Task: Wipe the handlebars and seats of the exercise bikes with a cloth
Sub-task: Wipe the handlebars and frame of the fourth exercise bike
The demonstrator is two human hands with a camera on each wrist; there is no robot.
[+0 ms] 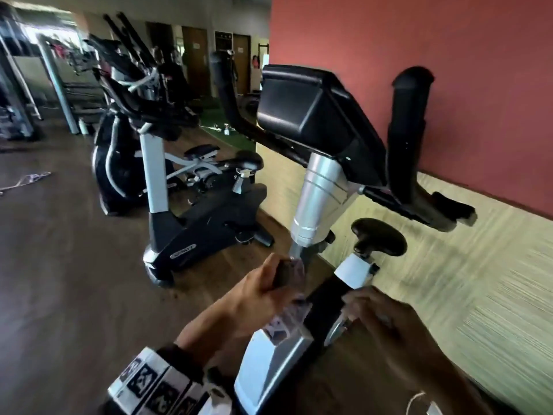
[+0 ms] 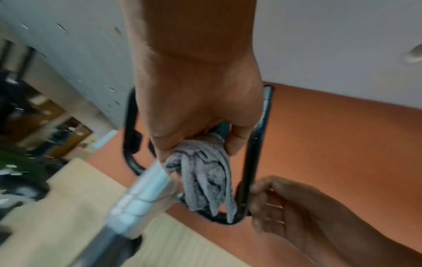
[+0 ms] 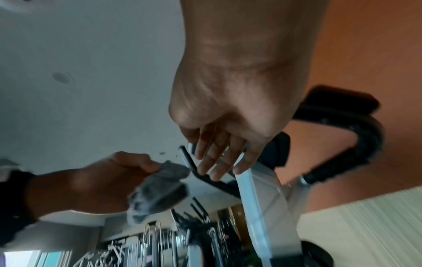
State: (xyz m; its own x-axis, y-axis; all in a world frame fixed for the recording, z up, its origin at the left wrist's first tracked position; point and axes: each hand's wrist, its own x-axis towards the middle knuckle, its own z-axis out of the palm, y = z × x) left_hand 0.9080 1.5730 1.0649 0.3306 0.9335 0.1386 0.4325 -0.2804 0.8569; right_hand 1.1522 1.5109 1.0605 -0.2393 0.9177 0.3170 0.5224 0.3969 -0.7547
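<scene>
Cloth [image 2: 205,173]: grey, bunched, hanging from left hand [image 2: 196,108].

The floor [image 1: 59,280] is dark brown wood-look boarding that runs the length of the room. The nearest exercise bike [image 1: 323,187] stands on it close beside the wall, its grey base at the lower edge of the head view. A second bike [image 1: 206,217] stands on the floor further along, near the same wall and well apart from the first. A pale loose cord [image 1: 25,181] lies on the boards at the far left. Beyond the bikes a strip of green mat [image 1: 221,121] covers the floor, with a small white item on it, too blurred to tell.
</scene>
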